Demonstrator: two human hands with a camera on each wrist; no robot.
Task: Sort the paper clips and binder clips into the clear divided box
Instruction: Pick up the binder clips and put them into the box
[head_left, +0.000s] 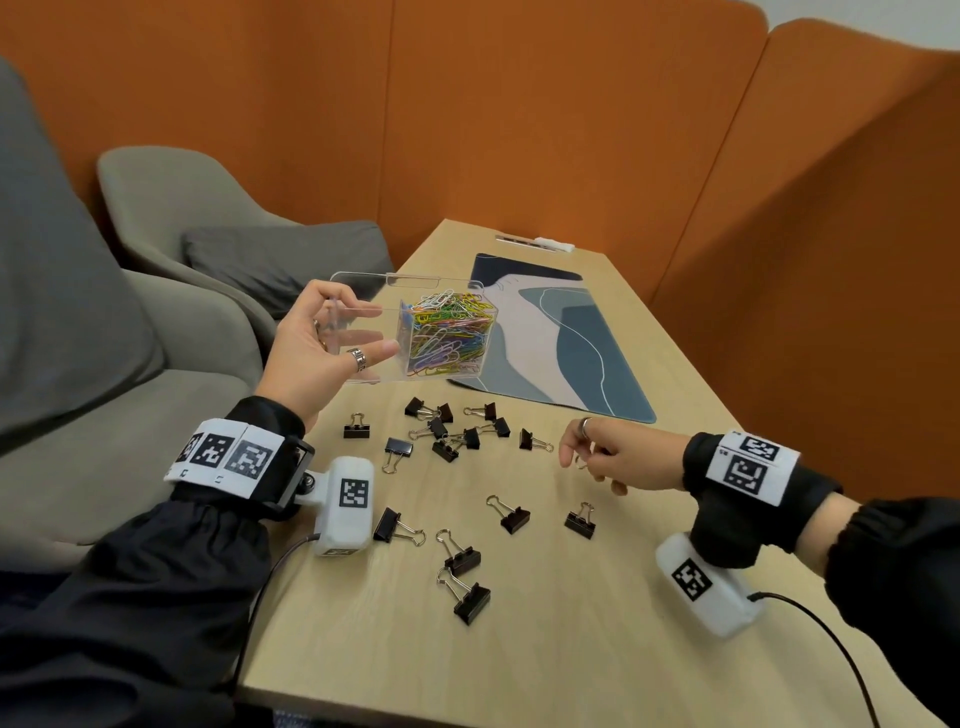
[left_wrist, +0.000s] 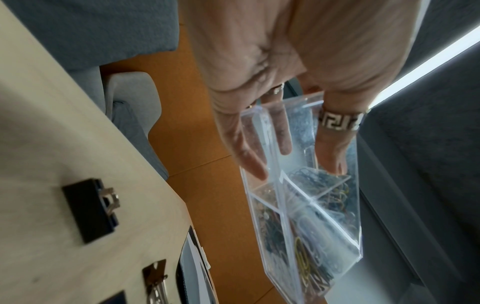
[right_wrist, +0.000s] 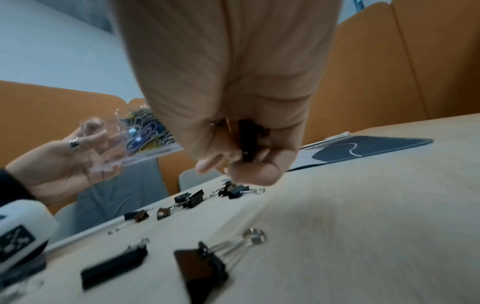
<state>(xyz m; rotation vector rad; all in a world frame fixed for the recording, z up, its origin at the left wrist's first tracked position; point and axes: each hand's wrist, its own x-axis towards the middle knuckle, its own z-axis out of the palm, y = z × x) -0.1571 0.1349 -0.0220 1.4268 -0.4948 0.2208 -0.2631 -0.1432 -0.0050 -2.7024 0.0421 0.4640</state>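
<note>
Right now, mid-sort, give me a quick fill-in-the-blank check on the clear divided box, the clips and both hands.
1. The clear divided plastic box is held above the table edge by the ____ hand.
2. The colourful paper clips fill one compartment; the compartment nearer that hand looks ____.
3. The black metal binder clips lie scattered on the light wooden ____.
4. The right hand pinches a black ____ clip.

Missing: left; empty; table; binder

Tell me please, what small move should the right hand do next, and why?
Probably carry the binder clip it grips over to the clear box and drop it into the empty near compartment. The left hand holds the box above the table, and paper clips fill the far compartment.
</note>
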